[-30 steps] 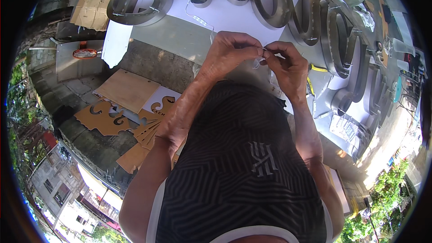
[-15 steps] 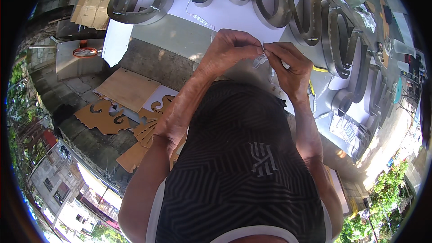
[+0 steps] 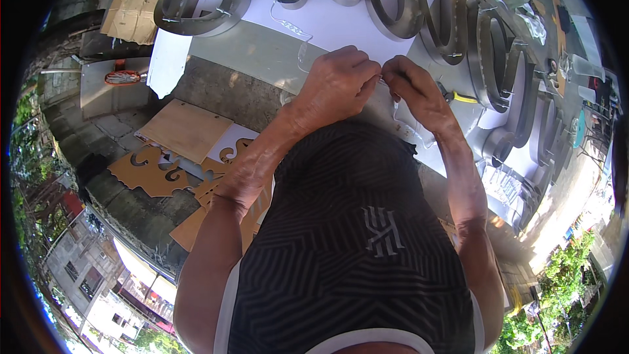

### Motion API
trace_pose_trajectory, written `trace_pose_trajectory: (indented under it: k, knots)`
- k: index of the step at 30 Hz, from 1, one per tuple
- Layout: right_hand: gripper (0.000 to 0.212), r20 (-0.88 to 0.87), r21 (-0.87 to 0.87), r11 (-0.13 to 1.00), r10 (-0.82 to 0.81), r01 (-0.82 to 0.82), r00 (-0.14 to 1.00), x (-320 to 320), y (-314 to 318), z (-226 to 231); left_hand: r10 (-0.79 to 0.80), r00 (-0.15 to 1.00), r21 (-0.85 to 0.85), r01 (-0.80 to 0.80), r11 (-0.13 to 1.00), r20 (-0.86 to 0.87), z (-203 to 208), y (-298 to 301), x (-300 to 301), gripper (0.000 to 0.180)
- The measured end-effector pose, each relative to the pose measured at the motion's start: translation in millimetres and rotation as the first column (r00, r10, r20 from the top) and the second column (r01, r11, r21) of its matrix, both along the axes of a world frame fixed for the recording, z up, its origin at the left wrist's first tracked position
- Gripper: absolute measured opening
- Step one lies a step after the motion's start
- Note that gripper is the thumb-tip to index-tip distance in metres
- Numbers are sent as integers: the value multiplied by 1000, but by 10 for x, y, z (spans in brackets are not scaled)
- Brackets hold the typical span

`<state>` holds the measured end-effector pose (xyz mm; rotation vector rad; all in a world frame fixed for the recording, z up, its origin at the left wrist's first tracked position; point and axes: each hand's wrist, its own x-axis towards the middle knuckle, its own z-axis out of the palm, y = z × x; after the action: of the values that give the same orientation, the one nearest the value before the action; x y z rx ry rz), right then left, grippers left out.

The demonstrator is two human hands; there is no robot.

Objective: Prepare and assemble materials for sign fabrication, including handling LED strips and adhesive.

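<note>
Left hand (image 3: 341,85) and right hand (image 3: 409,88) both pinched shut on clear plastic strip (image 3: 401,118), fingertips meeting at 12 o'clock. Strip judged light, flexible, slippery; pinch edges. Metal letters (image 3: 458,26) at 1 o'clock.

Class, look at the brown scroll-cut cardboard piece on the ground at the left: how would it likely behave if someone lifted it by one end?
The scroll-cut cardboard piece looks thin and flat, so probably light. Its narrow cut-out curls would likely flex or droop. Those thin necks look apt to crease or tear.

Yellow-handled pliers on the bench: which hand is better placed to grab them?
Right. The right hand sits just beside the yellow-handled pliers; the left hand is farther off, and would likely have to cross over.
</note>
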<state>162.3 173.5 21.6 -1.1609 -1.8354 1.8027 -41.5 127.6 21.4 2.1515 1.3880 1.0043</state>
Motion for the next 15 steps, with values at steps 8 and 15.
trace_pose_trajectory:
  k: [8, 15]
  knots:
    - [17, -35, -150, 984, 88, -93, 995, 143, 138, 24, -11, 985, 17, 8, 1000, 172, -202, -20, 73, 17]
    - [14, -17, -138, 990, -21, 18, 1000, 121, 70, -19, 51, 967, -16, -49, 999, 251, -269, -15, 132, 15]
